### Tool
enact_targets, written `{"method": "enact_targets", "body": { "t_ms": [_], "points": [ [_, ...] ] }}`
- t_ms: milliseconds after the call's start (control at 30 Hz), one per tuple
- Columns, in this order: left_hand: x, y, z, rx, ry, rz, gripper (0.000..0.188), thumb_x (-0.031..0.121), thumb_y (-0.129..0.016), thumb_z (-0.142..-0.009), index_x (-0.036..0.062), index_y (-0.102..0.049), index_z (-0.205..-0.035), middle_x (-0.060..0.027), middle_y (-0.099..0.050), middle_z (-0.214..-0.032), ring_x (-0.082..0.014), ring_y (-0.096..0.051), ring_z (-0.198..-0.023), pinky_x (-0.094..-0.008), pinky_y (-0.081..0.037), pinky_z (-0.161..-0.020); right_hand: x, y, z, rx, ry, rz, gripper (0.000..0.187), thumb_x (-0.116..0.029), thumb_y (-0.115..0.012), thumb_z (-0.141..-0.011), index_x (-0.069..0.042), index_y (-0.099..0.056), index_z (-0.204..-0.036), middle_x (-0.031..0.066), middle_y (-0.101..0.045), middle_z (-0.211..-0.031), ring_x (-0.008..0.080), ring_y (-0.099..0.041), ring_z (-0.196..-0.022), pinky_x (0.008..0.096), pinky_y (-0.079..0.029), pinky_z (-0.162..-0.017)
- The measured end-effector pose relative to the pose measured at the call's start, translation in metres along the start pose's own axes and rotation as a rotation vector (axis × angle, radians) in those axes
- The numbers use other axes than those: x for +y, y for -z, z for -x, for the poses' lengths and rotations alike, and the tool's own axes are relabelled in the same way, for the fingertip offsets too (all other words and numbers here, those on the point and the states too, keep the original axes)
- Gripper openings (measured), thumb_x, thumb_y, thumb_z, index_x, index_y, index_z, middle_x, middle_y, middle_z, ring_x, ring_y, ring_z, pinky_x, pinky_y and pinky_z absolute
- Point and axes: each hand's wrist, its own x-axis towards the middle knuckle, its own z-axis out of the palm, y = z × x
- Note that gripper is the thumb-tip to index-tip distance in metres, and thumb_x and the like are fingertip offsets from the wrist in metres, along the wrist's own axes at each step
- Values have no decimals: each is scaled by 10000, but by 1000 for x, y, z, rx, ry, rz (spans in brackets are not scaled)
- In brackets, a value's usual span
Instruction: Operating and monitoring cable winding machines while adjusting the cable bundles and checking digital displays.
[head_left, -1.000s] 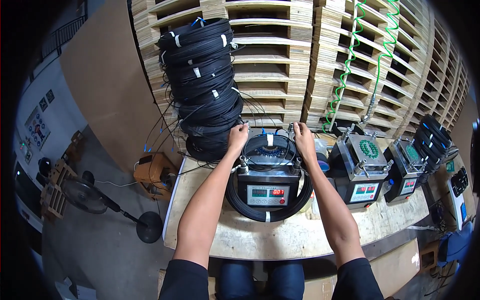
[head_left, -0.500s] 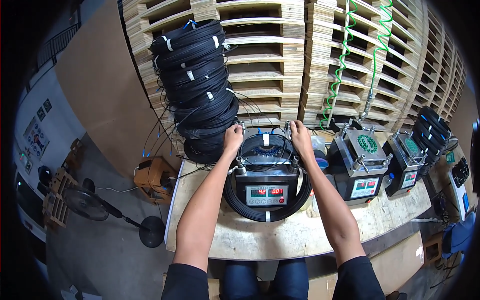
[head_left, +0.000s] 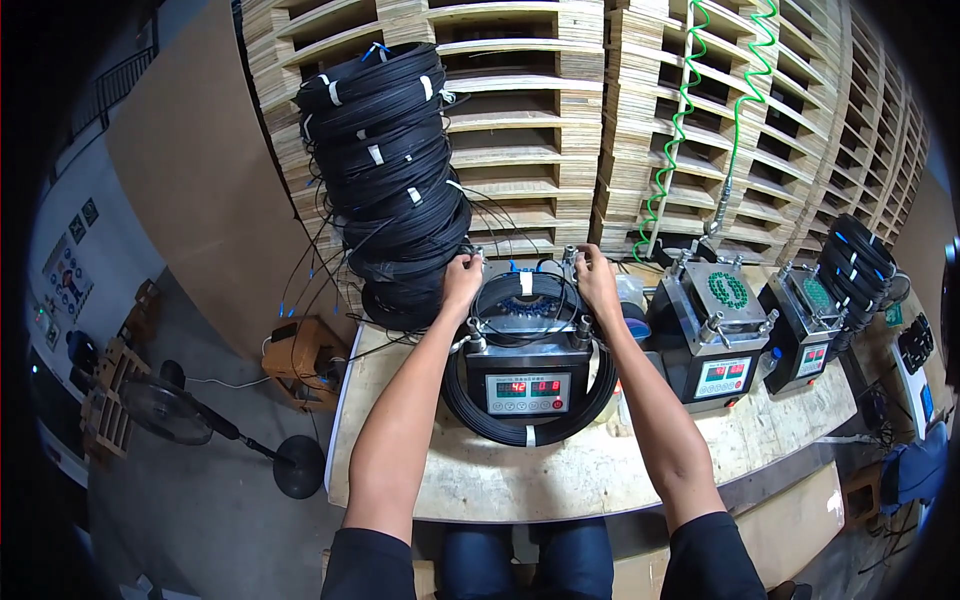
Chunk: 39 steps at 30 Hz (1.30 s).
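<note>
Directly in front of me stands a dark metal bench machine point(head_left: 580, 368) with a lit red display panel point(head_left: 528, 394). A coil of black cable point(head_left: 462, 408) loops around it, its upper part over the top plate and its lower part hanging before the front. My left hand point(head_left: 461, 284) has its fingers closed around the metal corner post point(head_left: 476, 253) at the machine's far left. At the far right corner, my right hand point(head_left: 598, 284) grips the matching post point(head_left: 571, 254). Both near corner knobs point(head_left: 584, 327) are untouched. Blue connectors point(head_left: 524, 266) show at the coil's back.
A tall stack of black cable coils point(head_left: 390, 190) rises behind my left hand. To the right stand two similar machines point(head_left: 722, 320) with green-dotted tops, then more coils point(head_left: 855, 270). Wooden pallets point(head_left: 520, 130) line the back. A floor fan point(head_left: 165, 408) is left of the wooden table point(head_left: 480, 490).
The view has shifted slightly, moving the scene a little left. Both hands stay at the far posts, with the right fingers slightly turned. The reading on the machine's display has changed.
</note>
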Motion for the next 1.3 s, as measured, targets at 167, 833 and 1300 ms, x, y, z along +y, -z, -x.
{"method": "enact_targets", "body": {
  "t_ms": [167,833,1300],
  "points": [
    [1,2,3,68,-41,-11,463,384,-633,-929,8,-683,-1194,-211,-706,-1154,-321,-662,-1103,-374,-483,-950,-4,-1,2,66,9,-21,359,-245,-549,-994,-15,-583,-1267,322,-677,-959,455,-656,-965,488,-491,-883],
    [-1,1,-3,60,-12,-61,423,386,-638,-913,31,-720,-1129,-191,-733,-1086,-313,-694,-1047,-381,-512,-898,-3,1,1,62,87,1,313,-206,-485,-1010,48,-630,-1122,239,-676,-818,340,-669,-742,440,-509,-721],
    [2,5,2,-9,-1,-37,411,386,-640,-911,37,-737,-1106,-181,-737,-1080,-295,-697,-1037,-369,-509,-901,-8,6,5,45,-23,32,298,-195,-495,-989,20,-640,-1137,290,-687,-990,470,-648,-980,510,-494,-877]
  ]
}}
